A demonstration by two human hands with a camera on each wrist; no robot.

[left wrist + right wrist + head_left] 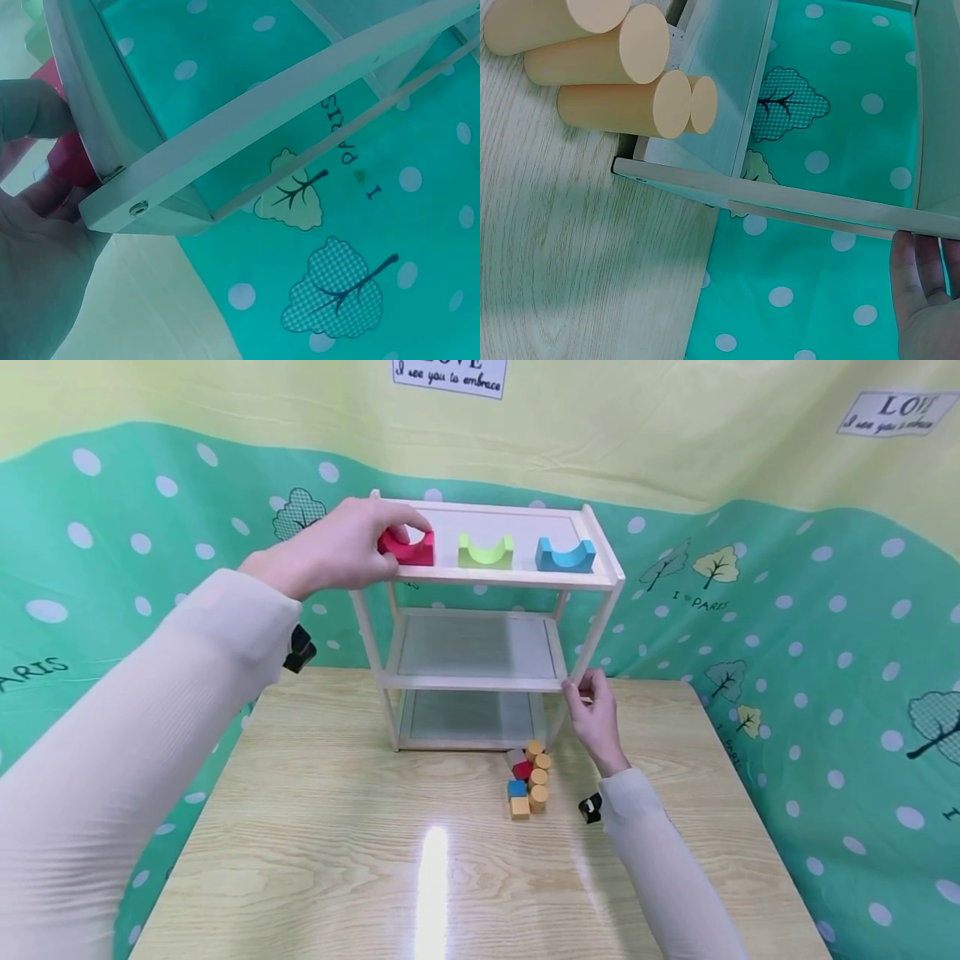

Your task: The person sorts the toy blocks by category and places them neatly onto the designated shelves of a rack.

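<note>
Left fingers (402, 516) grip the red block (417, 555) atop the white shelf (487, 522).

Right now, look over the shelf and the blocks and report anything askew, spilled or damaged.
Nothing stands out: the red arch, green arch and blue arch line up on top of the shelf, and the small blocks sit grouped on the table, with no visible damage.

A yellow-and-green cloth (795, 556) hangs behind the wood-grain counter (330, 860), its green part scattered with pale dots. I can see one LOVE label (450, 378) up at twelve o'clock and a second LOVE label (898, 414) at two, a printed yellow tree (716, 566) below it; PARIS lettering (33, 670) runs at nine, and a bright streak of light (432, 893) glares at six.
</note>
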